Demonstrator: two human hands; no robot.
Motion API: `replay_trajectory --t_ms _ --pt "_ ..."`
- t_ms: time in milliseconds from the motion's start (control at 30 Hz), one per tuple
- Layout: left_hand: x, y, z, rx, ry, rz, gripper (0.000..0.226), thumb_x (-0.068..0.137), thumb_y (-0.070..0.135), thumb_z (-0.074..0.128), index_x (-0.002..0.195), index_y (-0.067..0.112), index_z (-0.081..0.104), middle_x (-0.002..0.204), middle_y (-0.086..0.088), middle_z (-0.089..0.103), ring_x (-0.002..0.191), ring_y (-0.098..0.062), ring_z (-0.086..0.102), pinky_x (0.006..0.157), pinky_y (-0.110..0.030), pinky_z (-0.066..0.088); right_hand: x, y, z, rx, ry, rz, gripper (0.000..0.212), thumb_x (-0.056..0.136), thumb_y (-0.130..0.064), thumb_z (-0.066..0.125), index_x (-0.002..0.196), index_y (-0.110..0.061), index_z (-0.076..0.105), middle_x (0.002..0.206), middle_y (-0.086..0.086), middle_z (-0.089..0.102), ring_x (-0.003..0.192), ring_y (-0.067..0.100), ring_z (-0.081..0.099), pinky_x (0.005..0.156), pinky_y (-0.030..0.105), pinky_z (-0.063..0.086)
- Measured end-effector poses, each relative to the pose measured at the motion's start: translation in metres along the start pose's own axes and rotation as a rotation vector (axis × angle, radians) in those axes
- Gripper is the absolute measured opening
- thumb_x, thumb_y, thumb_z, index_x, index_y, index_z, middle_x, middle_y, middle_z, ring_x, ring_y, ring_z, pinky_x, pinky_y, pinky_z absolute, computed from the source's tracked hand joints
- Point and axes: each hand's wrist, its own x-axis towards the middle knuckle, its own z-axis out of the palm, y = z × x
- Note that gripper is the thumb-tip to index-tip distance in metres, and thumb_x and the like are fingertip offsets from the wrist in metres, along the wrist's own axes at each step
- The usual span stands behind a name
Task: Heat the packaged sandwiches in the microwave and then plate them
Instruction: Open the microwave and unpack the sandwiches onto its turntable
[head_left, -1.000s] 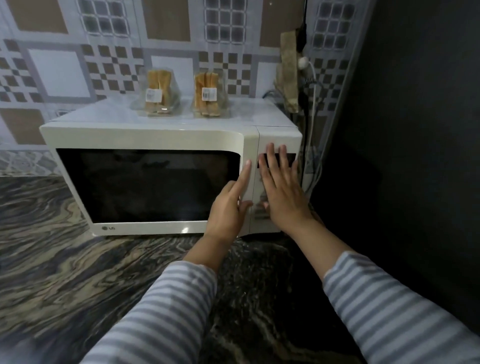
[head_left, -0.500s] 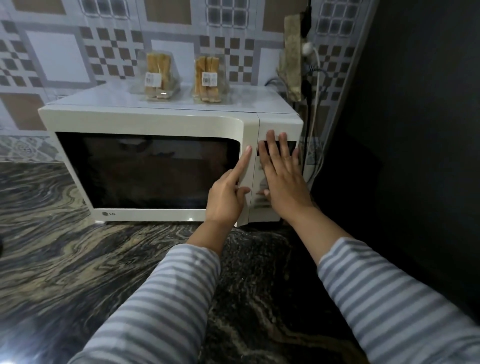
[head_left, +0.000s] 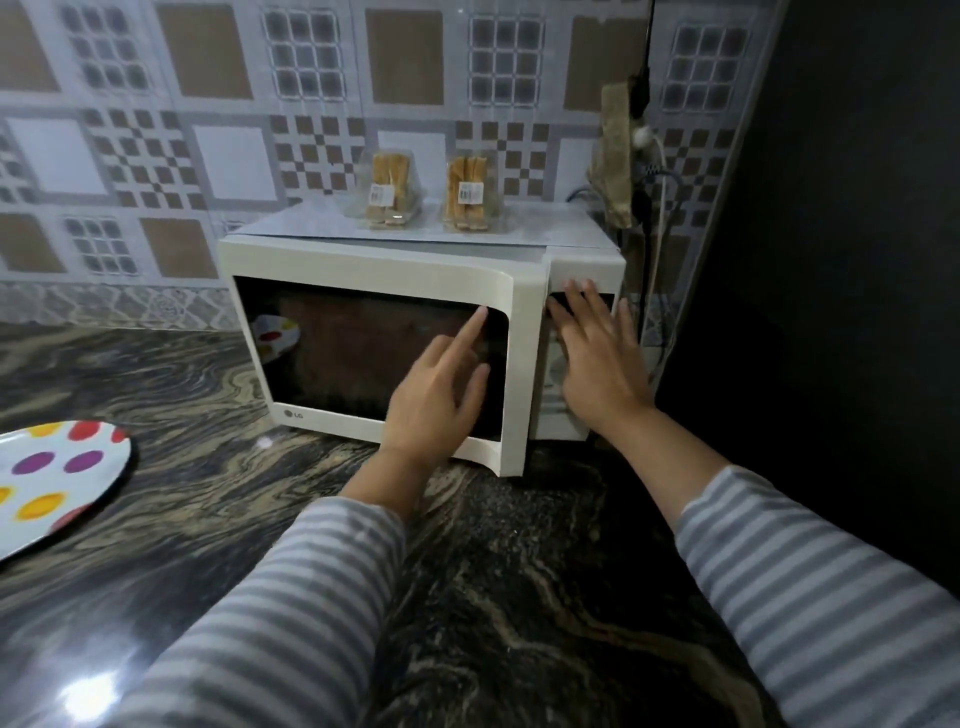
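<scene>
Two clear-packed sandwiches, the left pack (head_left: 388, 192) and the right pack (head_left: 470, 195), stand upright on top of a white microwave (head_left: 363, 262). The microwave door (head_left: 514, 364) is slightly ajar, its right edge swung out from the body. My left hand (head_left: 436, 400) rests on the door glass near that edge, index finger stretched up. My right hand (head_left: 597, 358) lies flat with straight fingers on the control panel (head_left: 582, 270). A white plate with coloured dots (head_left: 52, 478) lies on the counter at the left.
The microwave stands on a dark marbled counter (head_left: 519, 571) against a tiled wall. A dark wall (head_left: 831, 260) closes off the right side. Cables and a plug (head_left: 644, 140) hang just right of the microwave.
The door's right edge has come away from the body. My left hand slid from the door edge onto the glass. The view shifted, bringing the dotted plate into sight.
</scene>
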Motion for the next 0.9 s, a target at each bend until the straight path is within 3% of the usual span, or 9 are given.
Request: replay_trajectory --t_ms 100,167,267,367,633,900 --pt "0.025 0.002 -0.034 0.269 0.206 -0.036 0.046 0.097 0.029 0.045 0.142 0.022 0.043 0.118 -0.007 0.051 0.105 -0.025 0.049 0.08 -0.044 0.049 0.003 -0.008 -0.03 0.108 0.102 0.015 0.061 0.09 -0.012 0.043 0.149 -0.015 0.029 0.16 0.007 0.017 0.149 0.022 0.007 0.12 0.05 0.002" --pt "0.047 0.007 -0.049 0.376 0.214 -0.093 0.048 0.098 0.037 0.04 0.144 0.022 0.039 0.135 -0.009 0.045 0.123 -0.029 0.042 0.097 -0.047 0.04 0.01 -0.013 -0.048 0.131 0.109 0.006 0.062 0.092 -0.019 0.038 0.152 -0.019 0.023 0.161 0.006 0.013 0.149 0.021 0.004 0.119 0.05 0.0" --pt "0.071 0.012 -0.06 0.437 -0.061 -0.187 0.053 0.101 0.05 0.021 0.151 0.031 0.023 0.159 0.002 0.02 0.148 -0.02 0.01 0.117 -0.051 0.012 0.021 -0.023 -0.062 0.116 0.074 -0.003 0.061 0.096 -0.032 0.037 0.153 -0.024 0.018 0.162 0.006 0.006 0.149 0.021 -0.004 0.118 0.052 -0.005" --pt "0.076 0.009 -0.058 0.434 -0.303 -0.288 0.056 0.098 0.057 0.011 0.152 0.038 0.013 0.162 0.011 0.002 0.148 -0.011 -0.01 0.117 -0.056 -0.006 0.023 -0.03 -0.058 0.045 0.007 0.008 0.06 0.098 -0.051 0.025 0.152 -0.025 0.021 0.162 0.006 -0.002 0.148 0.019 -0.013 0.117 0.051 -0.012" --pt "0.059 0.008 -0.065 0.464 -0.39 -0.293 0.062 0.093 0.065 0.005 0.151 0.043 -0.001 0.161 0.014 -0.009 0.146 -0.011 -0.019 0.114 -0.062 -0.007 0.005 -0.048 -0.064 0.06 -0.04 0.081 0.064 0.096 -0.061 0.022 0.151 -0.029 0.024 0.162 0.002 -0.001 0.147 0.017 -0.019 0.117 0.052 -0.012" --pt "0.028 0.008 -0.111 0.372 -0.412 -0.202 0.063 0.093 0.065 0.009 0.151 0.041 0.008 0.161 0.016 -0.002 0.147 -0.01 -0.013 0.115 -0.062 -0.001 -0.039 -0.106 -0.09 0.001 0.029 0.148 0.068 0.092 -0.062 0.013 0.151 -0.03 0.026 0.162 0.004 0.005 0.148 0.018 -0.015 0.116 0.051 -0.012"
